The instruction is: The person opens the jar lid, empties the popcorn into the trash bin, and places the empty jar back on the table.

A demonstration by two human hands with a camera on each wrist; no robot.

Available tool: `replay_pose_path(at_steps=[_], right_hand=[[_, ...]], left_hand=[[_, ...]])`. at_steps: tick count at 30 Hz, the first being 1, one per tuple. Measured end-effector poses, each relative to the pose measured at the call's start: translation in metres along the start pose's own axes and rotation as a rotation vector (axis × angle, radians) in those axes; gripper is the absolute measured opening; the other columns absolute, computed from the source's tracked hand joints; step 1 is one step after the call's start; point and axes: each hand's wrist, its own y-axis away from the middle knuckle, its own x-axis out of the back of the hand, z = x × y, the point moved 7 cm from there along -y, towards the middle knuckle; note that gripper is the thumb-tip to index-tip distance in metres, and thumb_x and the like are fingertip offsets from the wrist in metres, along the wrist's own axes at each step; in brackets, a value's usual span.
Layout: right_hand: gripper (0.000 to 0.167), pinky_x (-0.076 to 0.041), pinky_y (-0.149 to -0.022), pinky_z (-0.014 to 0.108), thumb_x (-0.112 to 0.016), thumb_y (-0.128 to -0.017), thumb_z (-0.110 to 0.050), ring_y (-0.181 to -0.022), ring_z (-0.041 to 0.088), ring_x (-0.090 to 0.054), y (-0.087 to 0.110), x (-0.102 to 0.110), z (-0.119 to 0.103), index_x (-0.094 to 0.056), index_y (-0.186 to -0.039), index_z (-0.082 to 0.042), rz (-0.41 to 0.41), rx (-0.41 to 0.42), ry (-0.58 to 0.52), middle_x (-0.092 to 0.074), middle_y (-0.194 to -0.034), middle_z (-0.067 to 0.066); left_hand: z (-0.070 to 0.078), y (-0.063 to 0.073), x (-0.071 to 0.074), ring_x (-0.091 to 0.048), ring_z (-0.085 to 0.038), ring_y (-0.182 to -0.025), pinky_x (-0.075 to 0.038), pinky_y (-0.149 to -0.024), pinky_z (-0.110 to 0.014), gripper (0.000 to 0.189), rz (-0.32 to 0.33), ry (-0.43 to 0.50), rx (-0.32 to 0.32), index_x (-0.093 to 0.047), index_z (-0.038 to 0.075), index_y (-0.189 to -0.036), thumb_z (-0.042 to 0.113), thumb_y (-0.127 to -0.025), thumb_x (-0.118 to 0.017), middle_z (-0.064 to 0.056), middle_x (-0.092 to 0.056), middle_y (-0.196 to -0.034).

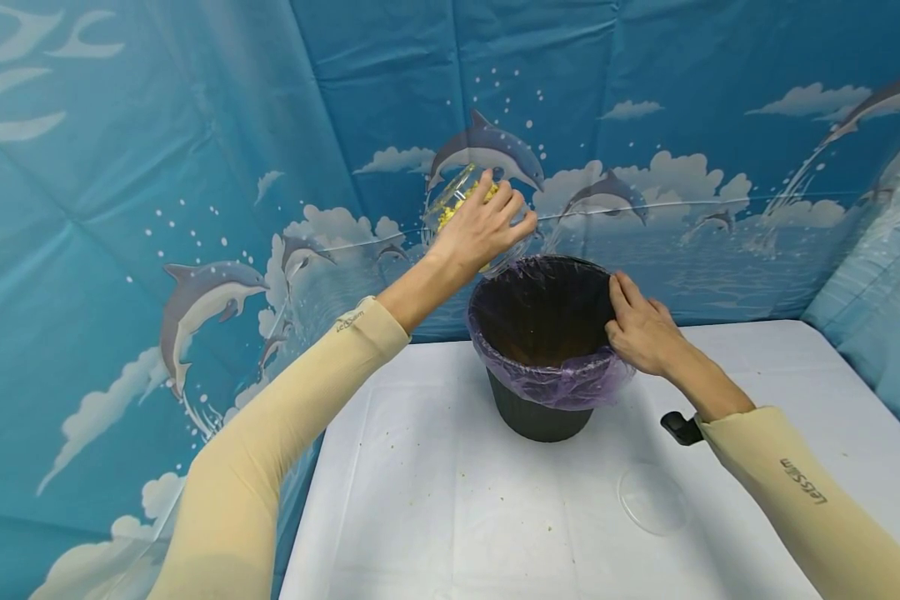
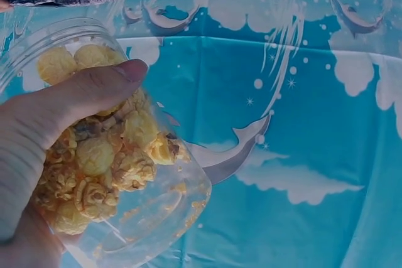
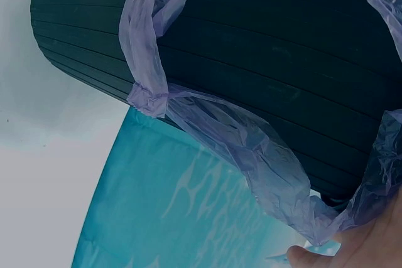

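My left hand (image 1: 482, 227) grips a clear plastic jar (image 2: 169, 218), its thumb laid across the side. Inside the jar is yellow and brown popcorn (image 2: 94, 158). The jar is tilted, its open mouth towards the dark bin (image 1: 542, 421), just above the bin's far left rim. A thin purple bag (image 1: 528, 385) lines the bin and folds down over its rim. On the bin's right side, my right hand (image 1: 647, 335) holds the rim and bag, with fingers over the edge. In the right wrist view the bag (image 3: 251, 149) hangs loosely against the ribbed bin wall.
A clear round lid (image 1: 652, 500) lies on the white-covered table (image 1: 435, 533), right of the bin. Small yellowish crumbs are scattered over the cloth. Behind the table hangs a blue dolphin-print curtain (image 1: 390, 100). A black object (image 1: 681, 428) shows by the right wrist.
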Motion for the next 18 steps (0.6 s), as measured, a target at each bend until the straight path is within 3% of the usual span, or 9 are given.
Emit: replay_pose_path(at_steps=[18], right_hand=[[0.069,-0.018,-0.117,0.075,-0.033,-0.105,-0.015,-0.153,0.055,-0.016,0.0,0.0001,0.0002,-0.003,-0.159,0.014,0.012,-0.003,0.008,-0.003,-0.167,0.037]], left_hand=[[0.004,-0.0055,0.0041,-0.041,-0.036,-0.145,-0.03,-0.127,-0.051,0.078,-0.021,-0.081,-0.028,-0.03,0.018,-0.154,0.024,-0.093,-0.078,-0.017,-0.043,-0.155]])
